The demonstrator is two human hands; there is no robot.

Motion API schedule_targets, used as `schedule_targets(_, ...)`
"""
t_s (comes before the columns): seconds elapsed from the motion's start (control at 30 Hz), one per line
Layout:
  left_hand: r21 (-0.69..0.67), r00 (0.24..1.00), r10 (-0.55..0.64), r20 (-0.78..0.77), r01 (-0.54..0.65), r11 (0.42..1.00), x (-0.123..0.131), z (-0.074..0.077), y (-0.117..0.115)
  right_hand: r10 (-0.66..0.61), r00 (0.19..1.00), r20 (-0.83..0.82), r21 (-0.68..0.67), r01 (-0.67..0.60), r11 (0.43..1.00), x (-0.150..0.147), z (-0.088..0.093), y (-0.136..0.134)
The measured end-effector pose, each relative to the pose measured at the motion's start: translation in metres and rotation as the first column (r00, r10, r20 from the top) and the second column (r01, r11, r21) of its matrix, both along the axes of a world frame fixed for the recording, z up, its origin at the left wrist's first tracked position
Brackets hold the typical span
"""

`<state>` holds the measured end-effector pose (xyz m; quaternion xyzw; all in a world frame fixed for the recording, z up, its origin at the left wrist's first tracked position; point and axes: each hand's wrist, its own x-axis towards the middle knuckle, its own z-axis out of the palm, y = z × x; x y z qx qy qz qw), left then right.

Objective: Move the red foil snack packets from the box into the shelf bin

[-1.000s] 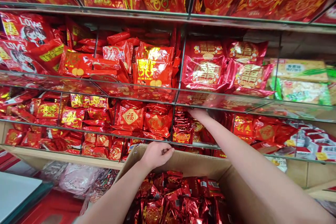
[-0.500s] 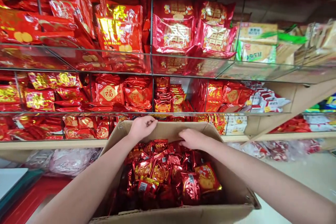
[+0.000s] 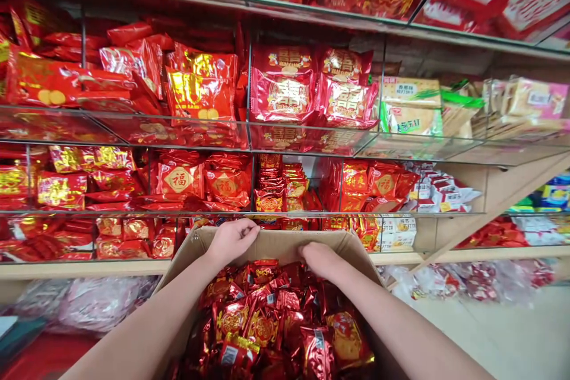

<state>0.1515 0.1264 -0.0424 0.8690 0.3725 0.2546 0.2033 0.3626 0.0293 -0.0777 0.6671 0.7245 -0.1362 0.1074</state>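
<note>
An open cardboard box (image 3: pixel 276 243) stands against the shelf front, filled with small red, shiny snack packets (image 3: pixel 262 326). My left hand (image 3: pixel 235 240) is at the far rim of the box, left of its middle, with curled fingers and nothing visible in them. Lower and to the right, my right hand (image 3: pixel 318 258) is inside the box close to its far wall, above the packets. Its fingers are bent and closed; their tips are partly hidden, so anything they hold cannot be made out. Both forearms reach in over the sides of the box.
Shelves with clear dividers rise ahead, holding red and gold packets (image 3: pixel 202 95), pink-red packets (image 3: pixel 282 92) and pale cracker packs (image 3: pixel 412 110). A wooden shelf edge (image 3: pixel 84 268) runs behind the box. Plastic-wrapped goods (image 3: pixel 100 303) lie low at left, and bagged items (image 3: pixel 481 273) at right.
The view has tilted upward, showing more of the top shelf and bringing the box lower in the picture. My right hand's fingers look more tucked in; both hands stay near the far wall.
</note>
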Motion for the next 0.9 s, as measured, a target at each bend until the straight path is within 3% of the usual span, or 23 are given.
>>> schedule_targets(0.2,-0.016,0.998,0.049,-0.048,-0.049,0.999,0.003,0.002,-0.002,0.027,0.999,-0.032,-0.078,-0.030,0.997,0.001,-0.012,-0.008)
schedule_targets(0.33,-0.037,0.999,0.036,-0.037,-0.037,0.999,0.003,0.001,-0.001,0.038,0.999,-0.025,-0.037,-0.039,0.999,-0.010,-0.018,-0.010)
schedule_targets(0.57,-0.124,0.996,-0.032,0.079,0.041,0.991,0.004,0.005,-0.013,0.035,0.999,-0.038,0.148,-0.029,0.989,0.001,0.017,-0.009)
schedule_targets(0.63,-0.171,0.986,-0.115,0.118,0.135,0.976,0.007,0.006,-0.023,0.009,0.983,-0.183,0.238,0.035,0.971,0.004,0.028,-0.013)
schedule_targets(0.7,-0.236,0.964,-0.204,0.171,0.241,0.941,0.013,0.006,-0.036,-0.022,0.880,-0.475,0.273,0.171,0.947,0.005,0.035,-0.016)
schedule_targets(0.77,-0.343,0.942,-0.226,0.250,0.304,0.889,0.020,0.003,-0.047,-0.050,0.689,-0.723,0.222,0.301,0.927,0.004,0.037,-0.018)
schedule_targets(0.83,-0.460,0.929,-0.163,0.332,0.311,0.832,0.027,-0.001,-0.055,-0.071,0.570,-0.819,0.174,0.365,0.914,0.003,0.035,-0.019)
schedule_targets(0.9,-0.540,0.917,-0.074,0.393,0.295,0.788,0.032,-0.004,-0.059,-0.066,0.506,-0.860,0.169,0.405,0.899,0.001,0.033,-0.019)
